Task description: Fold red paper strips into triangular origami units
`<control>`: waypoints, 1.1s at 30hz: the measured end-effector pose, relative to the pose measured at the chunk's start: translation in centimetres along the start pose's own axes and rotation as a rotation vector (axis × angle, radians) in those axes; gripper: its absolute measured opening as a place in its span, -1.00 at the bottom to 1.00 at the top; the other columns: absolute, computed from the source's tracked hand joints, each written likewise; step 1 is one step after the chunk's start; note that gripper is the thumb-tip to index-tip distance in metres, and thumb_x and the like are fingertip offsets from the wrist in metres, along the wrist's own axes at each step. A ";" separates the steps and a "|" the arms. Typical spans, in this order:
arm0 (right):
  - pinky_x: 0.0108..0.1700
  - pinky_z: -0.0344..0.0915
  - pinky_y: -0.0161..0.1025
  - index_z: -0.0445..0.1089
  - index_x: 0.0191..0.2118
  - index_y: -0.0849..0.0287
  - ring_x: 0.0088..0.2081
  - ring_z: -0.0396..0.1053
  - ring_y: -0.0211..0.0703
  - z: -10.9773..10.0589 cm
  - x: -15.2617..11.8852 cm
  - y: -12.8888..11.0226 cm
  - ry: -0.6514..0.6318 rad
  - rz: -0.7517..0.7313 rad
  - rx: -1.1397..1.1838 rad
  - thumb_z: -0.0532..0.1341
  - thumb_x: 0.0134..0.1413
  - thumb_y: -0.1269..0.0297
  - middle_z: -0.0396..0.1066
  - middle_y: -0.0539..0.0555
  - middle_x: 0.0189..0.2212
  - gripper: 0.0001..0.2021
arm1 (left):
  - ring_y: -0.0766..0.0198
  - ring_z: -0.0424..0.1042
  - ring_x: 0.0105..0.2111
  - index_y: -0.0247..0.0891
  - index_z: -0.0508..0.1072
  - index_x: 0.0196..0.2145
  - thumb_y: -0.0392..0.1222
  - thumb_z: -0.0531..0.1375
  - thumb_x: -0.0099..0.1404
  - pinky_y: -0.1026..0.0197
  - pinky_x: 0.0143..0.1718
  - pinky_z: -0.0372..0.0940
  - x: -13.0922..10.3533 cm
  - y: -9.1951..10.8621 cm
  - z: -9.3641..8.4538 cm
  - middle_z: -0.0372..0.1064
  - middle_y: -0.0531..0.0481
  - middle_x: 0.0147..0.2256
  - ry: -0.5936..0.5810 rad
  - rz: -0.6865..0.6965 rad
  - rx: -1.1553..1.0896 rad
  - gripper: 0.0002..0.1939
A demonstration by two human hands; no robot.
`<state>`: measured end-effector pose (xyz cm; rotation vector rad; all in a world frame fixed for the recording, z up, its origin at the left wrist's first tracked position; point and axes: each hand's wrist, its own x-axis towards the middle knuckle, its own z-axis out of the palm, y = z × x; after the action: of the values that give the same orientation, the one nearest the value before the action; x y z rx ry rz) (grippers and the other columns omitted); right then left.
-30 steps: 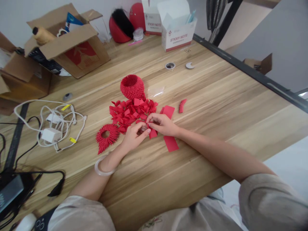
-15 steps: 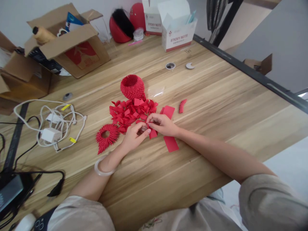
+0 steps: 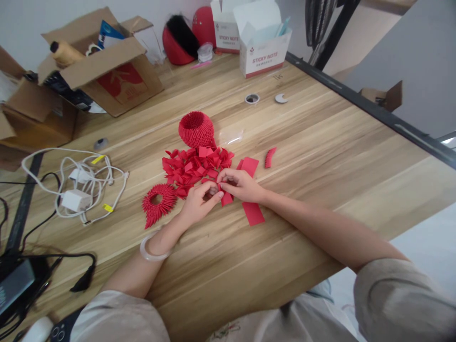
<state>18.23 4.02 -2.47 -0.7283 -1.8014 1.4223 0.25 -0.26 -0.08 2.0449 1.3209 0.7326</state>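
Observation:
My left hand (image 3: 198, 203) and my right hand (image 3: 242, 185) meet fingertip to fingertip over the table. Both are closed in a pinch on a small piece of red paper (image 3: 219, 187), mostly hidden by the fingers. Flat red paper strips (image 3: 254, 214) lie under and beside my right hand. Just beyond the hands spreads a pile of small folded red paper pieces (image 3: 190, 166). Behind the pile stands a round red paper vase (image 3: 198, 135), built of many folded pieces. A red paper ring with a pointed tail (image 3: 166, 202) lies left of my left hand.
A short curved red stack (image 3: 270, 157) lies to the right. Tangled white cables with chargers (image 3: 75, 200) are at the left. An open cardboard box (image 3: 123, 85) and white sticky note boxes (image 3: 264, 59) stand at the back. A clear plastic piece (image 3: 231, 136) lies beside the vase.
Hardly anything differs. Both hands keep the same pinch at the same spot, and the view has shifted very slightly.

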 end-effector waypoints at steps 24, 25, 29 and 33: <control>-0.40 0.15 -0.37 0.28 -0.31 0.26 -0.49 0.18 -0.36 0.0 0.0 -0.1 -0.002 -0.009 -0.002 0.12 0.09 0.31 0.24 -0.05 -0.53 -0.89 | 0.38 0.32 -0.47 -0.30 0.39 -0.35 -0.06 0.16 0.29 0.36 -0.42 0.22 -0.1 -0.4 0.1 0.38 0.04 -0.47 0.003 0.013 0.016 -0.77; -0.40 0.15 -0.37 0.28 -0.31 0.26 -0.49 0.18 -0.36 0.0 0.0 -0.1 -0.001 -0.009 0.000 0.12 0.09 0.31 0.24 -0.05 -0.53 -0.89 | 0.37 0.32 -0.47 -0.30 0.40 -0.35 -0.06 0.16 0.28 0.36 -0.41 0.22 -0.2 -0.5 0.1 0.38 0.04 -0.47 0.003 0.011 0.016 -0.77; -0.39 0.16 -0.37 0.28 -0.31 0.26 -0.48 0.20 -0.36 0.0 0.0 -0.1 -0.001 -0.007 0.004 0.12 0.08 0.31 0.25 -0.04 -0.52 -0.89 | 0.37 0.33 -0.47 -0.30 0.40 -0.34 -0.05 0.15 0.29 0.35 -0.41 0.23 -0.1 -0.5 0.1 0.39 0.04 -0.47 0.001 0.007 0.007 -0.77; -0.40 0.15 -0.38 0.28 -0.31 0.25 -0.49 0.19 -0.37 0.0 0.0 -0.1 -0.001 -0.004 -0.006 0.13 0.09 0.31 0.23 -0.05 -0.53 -0.90 | 0.37 0.32 -0.48 -0.30 0.39 -0.35 -0.06 0.15 0.28 0.35 -0.42 0.23 -0.1 -0.4 0.1 0.38 0.04 -0.48 0.004 0.014 0.005 -0.77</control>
<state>18.24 3.99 -2.33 -0.7268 -1.8078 1.4158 0.08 -0.23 -0.44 2.0591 1.3137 0.7409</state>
